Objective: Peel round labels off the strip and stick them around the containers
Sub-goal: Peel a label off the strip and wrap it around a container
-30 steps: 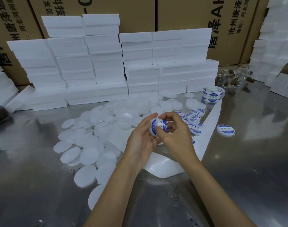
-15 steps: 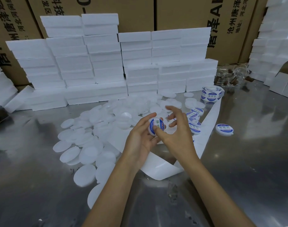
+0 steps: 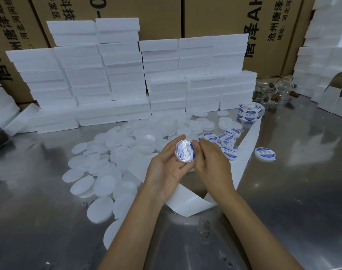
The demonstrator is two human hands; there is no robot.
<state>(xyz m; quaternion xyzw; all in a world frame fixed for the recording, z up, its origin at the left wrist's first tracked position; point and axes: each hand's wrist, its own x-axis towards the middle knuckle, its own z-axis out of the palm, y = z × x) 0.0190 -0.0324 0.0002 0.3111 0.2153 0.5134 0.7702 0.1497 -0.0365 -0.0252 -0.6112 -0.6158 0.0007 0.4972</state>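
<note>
A steel table (image 3: 283, 191) carries stacked white foam boxes (image 3: 127, 78) at the back, then a spread of plain white lids (image 3: 100, 184). A bare liner strip (image 3: 187, 199) curls from the label roll (image 3: 248, 114). Labelled containers (image 3: 229, 142) lie right of centre. The left hand (image 3: 166, 168) cradles one container (image 3: 184, 151) in curled fingers; the right hand (image 3: 211, 160) apparently presses its edge, fingers hidden.
</note>
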